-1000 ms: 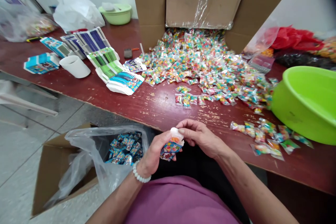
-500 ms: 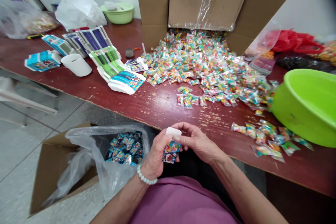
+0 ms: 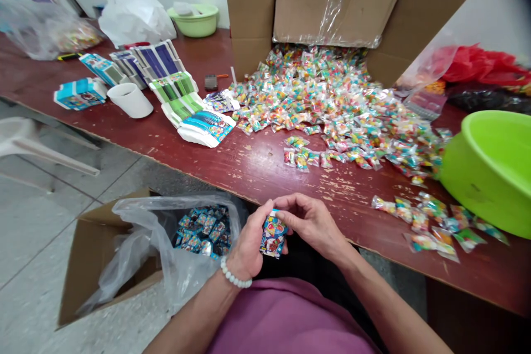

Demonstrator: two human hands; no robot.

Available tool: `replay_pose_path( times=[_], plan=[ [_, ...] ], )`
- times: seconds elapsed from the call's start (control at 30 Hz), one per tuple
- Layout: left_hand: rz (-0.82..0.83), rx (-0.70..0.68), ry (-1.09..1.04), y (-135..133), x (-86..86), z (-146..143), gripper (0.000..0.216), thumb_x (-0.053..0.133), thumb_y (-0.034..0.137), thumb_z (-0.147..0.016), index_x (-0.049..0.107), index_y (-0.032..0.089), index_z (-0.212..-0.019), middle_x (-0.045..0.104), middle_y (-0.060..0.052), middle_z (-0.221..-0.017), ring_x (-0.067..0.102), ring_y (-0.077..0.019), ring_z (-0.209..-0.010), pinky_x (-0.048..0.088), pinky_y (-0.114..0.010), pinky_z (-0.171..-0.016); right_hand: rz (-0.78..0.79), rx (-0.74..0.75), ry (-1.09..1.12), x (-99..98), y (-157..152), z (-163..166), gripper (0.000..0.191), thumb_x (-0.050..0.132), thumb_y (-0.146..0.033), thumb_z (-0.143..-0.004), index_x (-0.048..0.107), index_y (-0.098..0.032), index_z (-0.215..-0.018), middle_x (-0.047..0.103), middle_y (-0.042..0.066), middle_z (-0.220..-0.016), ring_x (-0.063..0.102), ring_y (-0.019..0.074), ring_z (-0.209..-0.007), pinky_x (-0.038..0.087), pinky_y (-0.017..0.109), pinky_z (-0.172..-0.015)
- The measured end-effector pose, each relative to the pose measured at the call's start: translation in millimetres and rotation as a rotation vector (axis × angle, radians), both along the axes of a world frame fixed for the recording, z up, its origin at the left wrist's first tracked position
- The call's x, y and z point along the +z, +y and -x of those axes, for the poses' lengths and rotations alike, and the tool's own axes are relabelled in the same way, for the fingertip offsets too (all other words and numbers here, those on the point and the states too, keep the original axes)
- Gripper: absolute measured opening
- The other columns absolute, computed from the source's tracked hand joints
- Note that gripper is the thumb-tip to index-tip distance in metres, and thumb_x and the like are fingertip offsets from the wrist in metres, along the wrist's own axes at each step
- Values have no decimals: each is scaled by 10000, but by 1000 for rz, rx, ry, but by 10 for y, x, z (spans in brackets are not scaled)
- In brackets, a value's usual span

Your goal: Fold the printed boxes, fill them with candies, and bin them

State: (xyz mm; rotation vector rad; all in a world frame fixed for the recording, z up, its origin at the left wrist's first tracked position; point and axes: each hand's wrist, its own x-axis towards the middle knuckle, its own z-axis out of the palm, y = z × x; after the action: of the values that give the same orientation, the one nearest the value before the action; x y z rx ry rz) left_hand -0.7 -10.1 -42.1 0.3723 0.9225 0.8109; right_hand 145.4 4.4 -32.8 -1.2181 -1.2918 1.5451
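One small blue box (image 3: 272,238), lower ctr of frame, btwn my L hand (image 3: 248,244) & R hand (image 3: 313,225).
Far L: white plastic chair (image 3: 27,135); lower L, cardboard carton (image 3: 85,254) w/ clear liner (image 3: 174,274), blue pkts (image 3: 205,227) inside. Upper L on table (image 3: 253,168): white tube (image 3: 139,108), then flat printed cartons (image 3: 211,126) just R of it. Ctr: L hand half closed, holding box by its L side, printed face showing; R hand loosely curled, thumb at box's top edge, other fingertips partly hidden, can't tell if it's gripping. Upper ctr to R: candy pkts (image 3: 332,99) heaped in front of big open carton (image 3: 327,11). R edge: green basin (image 3: 477,177), few loose pkts (image 3: 431,213) just below.
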Motion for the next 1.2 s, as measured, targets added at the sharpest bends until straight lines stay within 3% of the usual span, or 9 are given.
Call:
replay_pose_path(
  times=[0.1, 0.2, 0.33, 0.43, 0.53, 0.67, 0.97, 1.2],
  plan=[
    [-1, -15, 47, -12, -32, -1, 626, 470, 680, -871, 674, 109, -1027, 695, -60, -671, 559, -117, -380, 437, -215, -361, 84, -11, 48, 51, 30, 25, 242, 743, -394, -796, 693, -160, -831, 686, 6, -669, 567, 102, -478, 477, 224, -446],
    [-15, -2, 71, -10, -43, 16, 601, 506, 659, -866, 683, 107, -1025, 702, -65, -679, 591, -135, -419, 470, -227, -390, 80, -28, 100, 79, 7, 59, 248, 749, -404, -787, 684, -165, -796, 699, 13, -711, 587, 111, -501, 491, 225, -438],
    [18, 36, 56, 20, -50, 37, 525, 559, 592, -867, 701, 109, -1017, 703, -64, -686, 596, -142, -425, 493, -247, -395, 43, -70, 110, 30, -60, 105, 259, 723, -417, -814, 682, -187, -927, 698, 20, -803, 615, 131, -592, 525, 232, -474],
    [3, 43, -9, 48, -41, 43, 520, 549, 569, -885, 683, 135, -1139, 710, -66, -724, 620, -149, -475, 499, -239, -403, 19, -188, 174, -39, -80, 126, 391, 786, -374, -759, 588, -231, -1064, 696, 17, -924, 647, 146, -699, 545, 232, -521],
    [4, 71, -94, 56, -9, 35, 560, 476, 574, -921, 627, 160, -1267, 725, -85, -804, 642, -157, -529, 502, -233, -418, -31, -266, 175, -105, -95, 136, 377, 797, -367, -751, 531, -244, -987, 680, -7, -866, 639, 138, -639, 528, 231, -494],
    [9, 179, -123, 35, 41, -6, 549, 443, 552, -947, 617, 162, -1290, 732, -94, -886, 668, -153, -594, 509, -216, -466, -94, -301, 35, -164, -137, 144, 291, 779, -408, -767, 601, -210, -884, 659, 1, -773, 617, 139, -592, 519, 239, -473],
    [-21, 219, -86, 9, 73, -28, 547, 438, 564, -946, 641, 174, -1271, 735, -100, -963, 687, -163, -678, 522, -218, -513, -124, -179, 47, -153, -131, 140, 237, 699, -420, -848, 653, -208, -943, 644, -13, -703, 589, 120, -489, 514, 228, -402],
    [-17, 216, -82, -2, 67, -54, 558, 469, 578, -932, 633, 172, -1278, 739, -99, -943, 691, -162, -672, 519, -217, -532, -140, -105, 2, -120, -131, 94, 222, 656, -397, -885, 682, -215, -1008, 668, 34, -876, 597, 114, -537, 529, 228, -428]
  ],
)
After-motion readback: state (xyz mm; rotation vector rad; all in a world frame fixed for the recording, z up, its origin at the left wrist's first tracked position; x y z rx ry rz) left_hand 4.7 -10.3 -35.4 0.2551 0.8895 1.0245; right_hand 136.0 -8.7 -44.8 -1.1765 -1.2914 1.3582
